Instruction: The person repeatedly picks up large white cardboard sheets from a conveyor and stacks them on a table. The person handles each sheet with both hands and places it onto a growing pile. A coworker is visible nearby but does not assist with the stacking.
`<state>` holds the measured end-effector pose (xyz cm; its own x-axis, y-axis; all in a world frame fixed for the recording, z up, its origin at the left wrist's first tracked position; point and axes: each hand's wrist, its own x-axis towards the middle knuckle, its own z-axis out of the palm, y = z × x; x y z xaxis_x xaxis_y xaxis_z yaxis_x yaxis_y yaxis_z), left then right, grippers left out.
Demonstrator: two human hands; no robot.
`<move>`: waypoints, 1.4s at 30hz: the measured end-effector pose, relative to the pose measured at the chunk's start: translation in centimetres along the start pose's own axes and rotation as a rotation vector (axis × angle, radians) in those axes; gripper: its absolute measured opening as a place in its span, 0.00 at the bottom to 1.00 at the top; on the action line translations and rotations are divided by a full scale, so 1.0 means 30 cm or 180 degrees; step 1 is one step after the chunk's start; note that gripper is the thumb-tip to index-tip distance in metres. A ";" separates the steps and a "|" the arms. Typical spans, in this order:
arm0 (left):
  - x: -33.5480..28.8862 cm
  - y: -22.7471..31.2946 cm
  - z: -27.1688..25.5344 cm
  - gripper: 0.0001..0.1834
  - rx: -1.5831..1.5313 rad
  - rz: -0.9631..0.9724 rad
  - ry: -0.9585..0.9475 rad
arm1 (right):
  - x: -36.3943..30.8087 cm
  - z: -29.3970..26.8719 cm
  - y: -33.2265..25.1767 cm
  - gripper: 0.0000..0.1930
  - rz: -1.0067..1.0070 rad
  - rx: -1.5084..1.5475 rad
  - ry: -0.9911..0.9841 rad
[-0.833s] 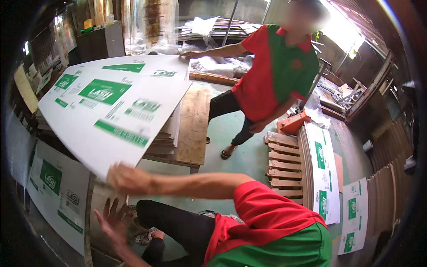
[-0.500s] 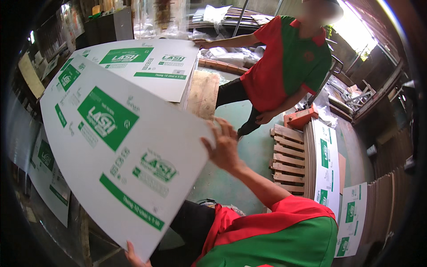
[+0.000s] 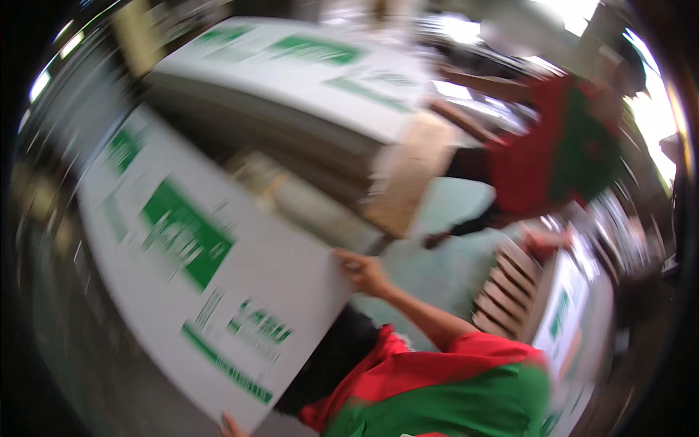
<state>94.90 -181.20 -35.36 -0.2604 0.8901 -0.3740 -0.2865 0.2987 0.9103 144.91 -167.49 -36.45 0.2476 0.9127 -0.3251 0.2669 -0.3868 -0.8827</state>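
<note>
A large white cardboard sheet [image 3: 277, 251] printed in green slants across the left half of the view. My right hand [image 3: 366, 274] is closed on its right-hand edge, fingers hooked at the corner. At the lower edge of the view, my left hand [image 3: 231, 426] pinches the sheet's near corner; only part of its fingers shows. Beyond the sheet stands a stack of similar cardboard sheets [image 3: 378, 131], with a gap between the two. Motion blur smears much of the picture.
A co-worker [image 3: 557, 138] in a red and green shirt stands at the far right of the stack, by a wooden board [image 3: 415, 171]. A slatted wooden pallet [image 3: 506, 291] and another printed stack [image 3: 564, 309] stand at right. A pale roll [image 3: 295, 197] lies below the main stack.
The held sheet has come away from the stack, opening a gap between them. My right hand has shifted its hold on the edge. The whole view has swung, moving the background rightward.
</note>
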 end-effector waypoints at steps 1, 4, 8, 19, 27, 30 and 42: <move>-0.078 -0.036 -0.036 0.36 0.0902 -0.0243 0.1674 | 0.000 0.029 -0.023 0.31 -0.0412 -0.0034 -0.0078; -0.172 -0.093 -0.085 0.37 0.1915 0.0746 0.1227 | 0.010 0.057 -0.087 0.22 -0.0895 -0.0420 -0.0159; -0.179 -0.029 -0.077 0.60 0.2139 0.0653 0.0649 | 0.031 0.037 -0.120 0.22 -0.0326 -0.0955 -0.0370; -0.271 0.314 0.001 0.79 0.2897 -0.0813 0.0167 | -0.136 -0.073 -0.185 0.21 -0.0160 -0.1080 -0.0161; -0.338 0.457 -0.065 0.80 0.2736 -0.0884 0.0054 | -0.297 -0.099 -0.279 0.22 -0.0052 -0.0943 -0.0215; -0.254 0.435 -0.098 0.78 0.2832 -0.0867 -0.0145 | -0.227 -0.013 -0.271 0.22 -0.0362 -0.1317 0.0037; 0.431 0.387 -0.084 0.72 0.2703 -0.0178 -0.0068 | 0.392 0.297 -0.428 0.20 -0.0760 -0.0979 0.0109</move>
<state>85.89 -167.09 -30.08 -0.2466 0.8701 -0.4266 0.4927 0.4917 0.7179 136.12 -150.61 -31.96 0.1744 0.9789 -0.1067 0.5862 -0.1903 -0.7875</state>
